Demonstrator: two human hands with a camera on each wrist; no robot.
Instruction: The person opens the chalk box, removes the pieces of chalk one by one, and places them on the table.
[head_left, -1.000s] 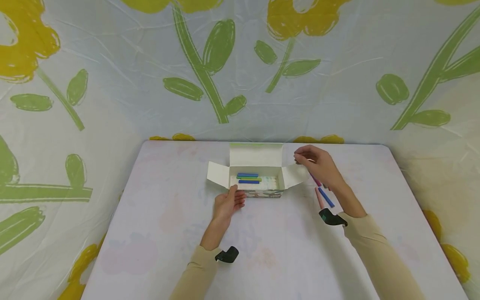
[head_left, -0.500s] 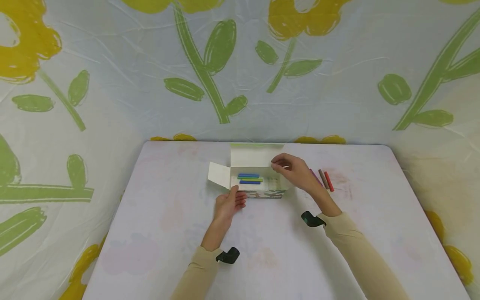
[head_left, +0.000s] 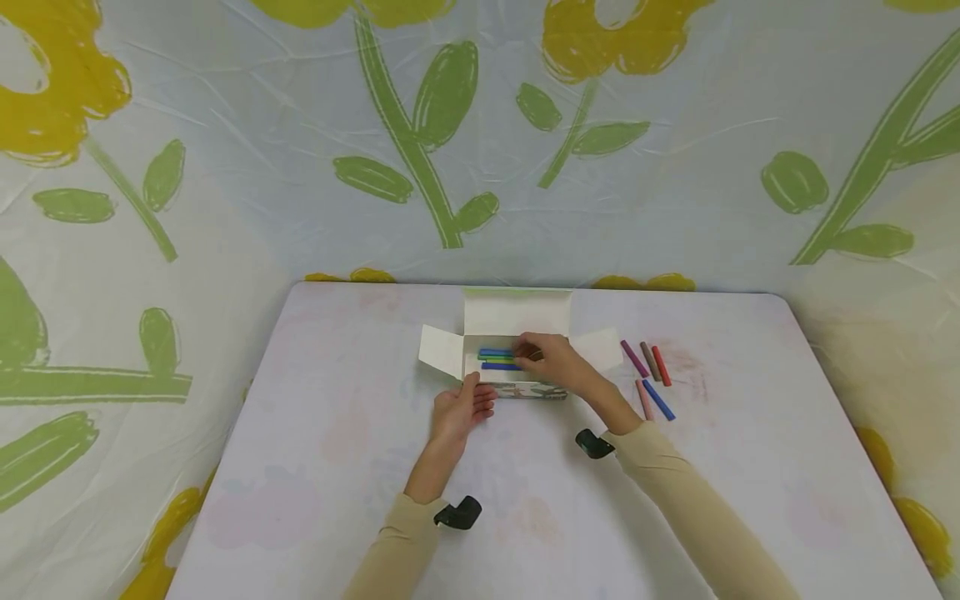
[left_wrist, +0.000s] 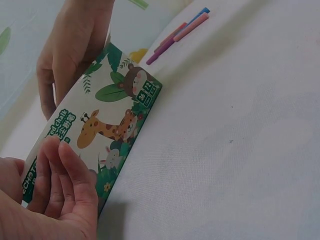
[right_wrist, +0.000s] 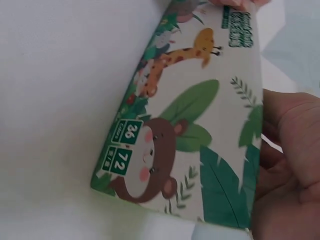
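An uncovered cardboard chalk box with animal pictures stands with its flaps raised. Blue, green and yellowish chalk sticks lie inside at the left. My left hand grips the box's front left, thumb at the rim and fingers along the printed front, as the left wrist view also shows. My right hand reaches over the right half of the box, fingertips bent down inside. A dark chalk stick, mostly hidden, seems pinched between thumb and fingers. In the right wrist view, the box's printed front hides the right fingertips.
Right of the box, purple, brown and red chalk sticks lie in a row. Nearer to me lie a pink chalk stick and a blue one. Flowered cloth hangs behind the white-covered table.
My right hand has travelled left from near the loose chalk to over the box, and its fingers have dipped inside. The left hand has kept its grip on the box.
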